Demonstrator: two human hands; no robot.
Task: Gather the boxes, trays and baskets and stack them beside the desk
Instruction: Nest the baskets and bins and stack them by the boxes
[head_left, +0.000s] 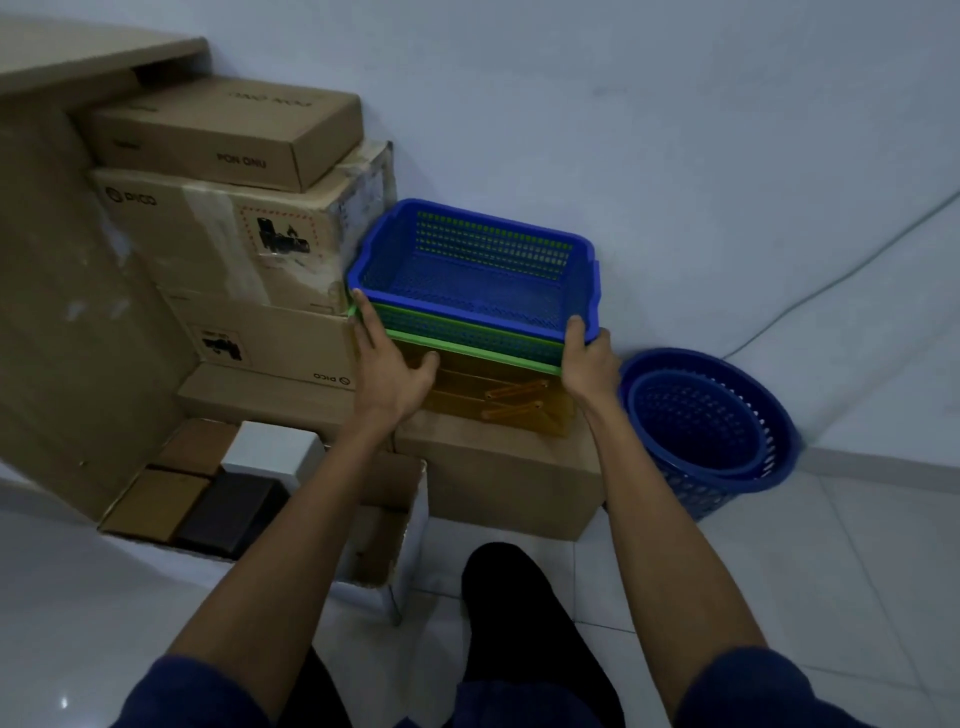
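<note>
Standing beside the desk (62, 312), boxes (228, 228) form a tall stack. Next to them a blue tray (467, 270) nests in a green tray (467, 340) atop an amber tray (457, 395) on a low box (498, 483); baskets (701, 431) stand just right. The left hand (387, 364) lays straight fingers against the trays' end; the right hand (589, 358), fingers curled, grips the blue tray's corner.

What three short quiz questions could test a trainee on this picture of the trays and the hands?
1. True or false: the blue tray lies upside down.
2. What lies directly under the blue tray? A: a green tray. B: a round basket. C: a white box.
3. Fill in: the thumb of the ___ hand lies over the blue tray's front rim.
Key: 1 false; 2 A; 3 right hand.
</note>
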